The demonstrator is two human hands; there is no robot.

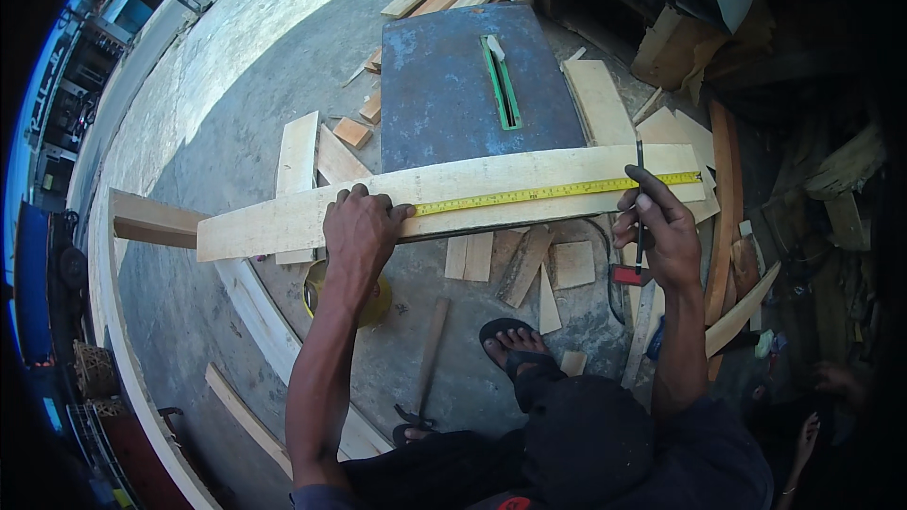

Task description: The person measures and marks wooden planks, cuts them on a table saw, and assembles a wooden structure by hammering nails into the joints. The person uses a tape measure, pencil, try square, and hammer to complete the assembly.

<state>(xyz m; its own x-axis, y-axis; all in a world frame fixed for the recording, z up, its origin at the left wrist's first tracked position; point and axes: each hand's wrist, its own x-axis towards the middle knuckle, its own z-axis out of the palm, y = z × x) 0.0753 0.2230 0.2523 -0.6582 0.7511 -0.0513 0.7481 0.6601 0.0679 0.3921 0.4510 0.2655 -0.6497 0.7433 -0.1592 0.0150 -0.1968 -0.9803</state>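
A long pale wooden board (510, 170) lies crosswise in front of me, over the near edge of a blue-grey metal saw table (435, 85). Along it stretches the yellow blade of a tape measure (557, 191), reaching nearly to the board's right end. My left hand (364, 227) is closed over the blade's left end and presses on the board; the tape's case is hidden, if it is there. In my right hand (661, 231) a slim dark pencil (640, 250) stands upright between the fingers. The right index finger is stretched out beside the blade.
Wood offcuts (572, 264) litter the concrete around my feet. A hammer (432, 349) and a yellow bucket (376, 307) are below the board. A wooden frame (132, 340) stands at left. The saw table has a green-edged slot (501, 85). Another person's hand (809, 434) shows at lower right.
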